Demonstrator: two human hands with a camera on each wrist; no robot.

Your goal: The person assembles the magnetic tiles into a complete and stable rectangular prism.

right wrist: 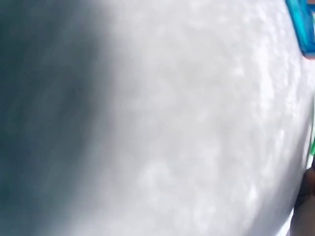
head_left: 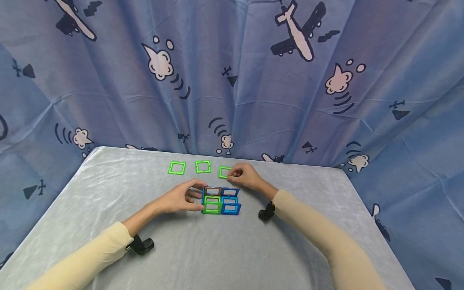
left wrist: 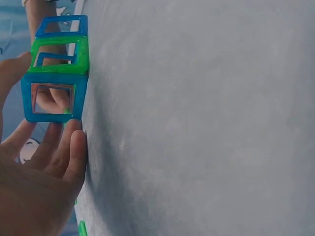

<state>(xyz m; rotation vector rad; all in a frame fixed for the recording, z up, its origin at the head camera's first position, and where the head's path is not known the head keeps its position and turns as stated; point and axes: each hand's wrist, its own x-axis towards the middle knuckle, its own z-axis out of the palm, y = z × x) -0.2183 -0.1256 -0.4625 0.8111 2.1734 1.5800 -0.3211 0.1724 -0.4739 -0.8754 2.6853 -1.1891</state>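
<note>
A small structure of square magnetic tiles stands mid-table, with green and blue frames in front, orange and blue ones behind, and a blue side tile at its left end. My left hand holds this left end, thumb at the front corner and fingertips at the back. Behind the structure, my right hand pinches the right edge of a green square tile, partly hidden by the fingers. In the right wrist view, only a bit of the right hand shows at the lower right edge.
Two more green square tiles, one at the left and one in the middle, lie flat near the table's back edge. A grey cloth covers the table. Behind it hangs a blue curtain with airplane prints.
</note>
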